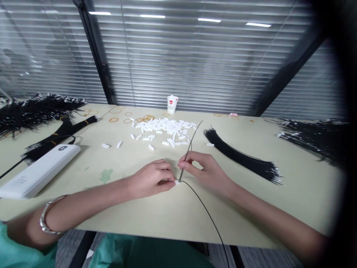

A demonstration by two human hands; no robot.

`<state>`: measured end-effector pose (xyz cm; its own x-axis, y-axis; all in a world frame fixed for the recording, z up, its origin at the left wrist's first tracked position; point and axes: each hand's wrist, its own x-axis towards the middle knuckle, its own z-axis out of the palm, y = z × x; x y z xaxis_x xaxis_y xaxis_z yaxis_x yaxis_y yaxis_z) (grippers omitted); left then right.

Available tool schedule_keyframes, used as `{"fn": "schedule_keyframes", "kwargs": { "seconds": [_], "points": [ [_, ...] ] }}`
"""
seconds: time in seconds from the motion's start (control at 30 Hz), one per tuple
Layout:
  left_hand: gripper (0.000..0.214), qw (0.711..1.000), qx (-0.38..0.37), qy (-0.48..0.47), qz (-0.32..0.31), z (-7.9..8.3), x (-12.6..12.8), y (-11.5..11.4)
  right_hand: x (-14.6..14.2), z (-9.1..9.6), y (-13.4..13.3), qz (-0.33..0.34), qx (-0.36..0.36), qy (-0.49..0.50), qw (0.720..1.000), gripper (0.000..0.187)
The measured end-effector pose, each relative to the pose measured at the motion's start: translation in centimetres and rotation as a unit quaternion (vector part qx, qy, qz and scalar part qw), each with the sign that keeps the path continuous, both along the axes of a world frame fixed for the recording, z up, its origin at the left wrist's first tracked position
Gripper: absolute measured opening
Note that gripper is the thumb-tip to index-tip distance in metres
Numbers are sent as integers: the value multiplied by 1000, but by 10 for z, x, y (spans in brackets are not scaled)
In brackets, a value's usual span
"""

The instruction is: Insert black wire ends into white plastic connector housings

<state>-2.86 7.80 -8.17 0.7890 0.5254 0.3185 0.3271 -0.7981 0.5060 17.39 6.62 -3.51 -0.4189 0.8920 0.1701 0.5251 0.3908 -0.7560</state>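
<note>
My left hand (154, 178) pinches a small white plastic connector (177, 182) just above the table. Thumb and forefinger of my right hand (205, 169) are closed on thin black wires (187, 150), which rise above the fingers. The lower wire ends meet the connector; whether they sit inside it cannot be made out. Another black wire (208, 211) curves from the connector down over the table's front edge. Beyond my hands lies a loose pile of white connectors (164, 126). To the right of my right hand rests a bundle of black wires (241, 156).
A white power bank (41, 169) with a cable lies at the left. Behind it are banded wire bundles (63, 130) and a heap of wires (33, 111). More wires (315, 143) lie far right. A paper cup (172, 105) and rubber bands (146, 118) are at the back.
</note>
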Motion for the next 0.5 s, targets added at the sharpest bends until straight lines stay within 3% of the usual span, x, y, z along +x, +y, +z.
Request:
{"fn": "schedule_keyframes", "kwargs": {
  "seconds": [0.33, 0.5],
  "points": [
    [14, 1000, 7, 8, -3, 3, 2, 0, -3, -5, -4, 87, 20, -111, 990, 14],
    [14, 1000, 6, 5, -2, 4, 1, 0, 2, -7, -1, 79, 46, -170, 981, 13]
  ]
}}
